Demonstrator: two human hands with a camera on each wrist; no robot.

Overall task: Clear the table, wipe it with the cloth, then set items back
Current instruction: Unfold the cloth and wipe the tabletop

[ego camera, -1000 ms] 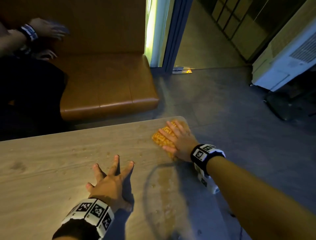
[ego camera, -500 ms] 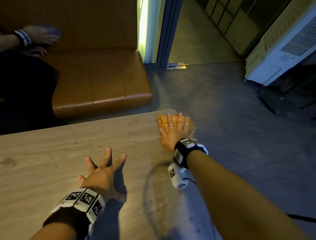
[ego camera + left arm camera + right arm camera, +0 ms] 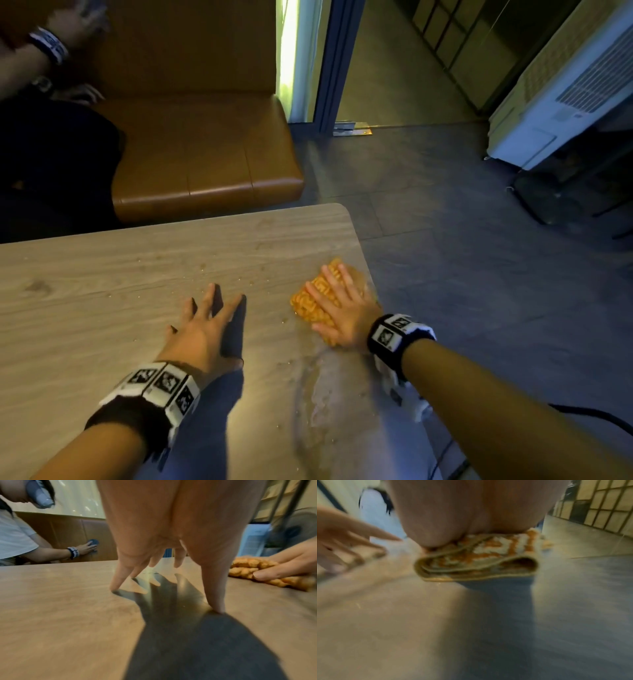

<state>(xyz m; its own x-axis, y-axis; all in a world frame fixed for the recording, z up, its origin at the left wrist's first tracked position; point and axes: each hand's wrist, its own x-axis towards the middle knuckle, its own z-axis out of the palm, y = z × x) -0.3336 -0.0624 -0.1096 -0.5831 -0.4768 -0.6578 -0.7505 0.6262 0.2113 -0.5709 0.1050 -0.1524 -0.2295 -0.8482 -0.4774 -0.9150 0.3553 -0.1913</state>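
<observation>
A folded orange patterned cloth (image 3: 313,301) lies near the right edge of the wooden table (image 3: 102,308). My right hand (image 3: 342,308) presses flat on it with straight fingers; in the right wrist view the cloth (image 3: 479,561) shows as a folded wad under my palm. My left hand (image 3: 205,322) rests to its left on the bare tabletop, fingers spread, the fingertips (image 3: 115,586) touching the wood and holding nothing. A wet streak (image 3: 325,394) runs along the table behind the cloth.
Small crumbs (image 3: 202,265) dot the tabletop. A brown bench seat (image 3: 205,164) stands beyond the table, where another person (image 3: 17,538) wipes its backrest with a hand (image 3: 87,547). Grey floor and a white appliance (image 3: 565,96) lie to the right.
My right hand has drawn the cloth back from the table's far right corner toward me along the right edge. The left hand stays planted on the table.
</observation>
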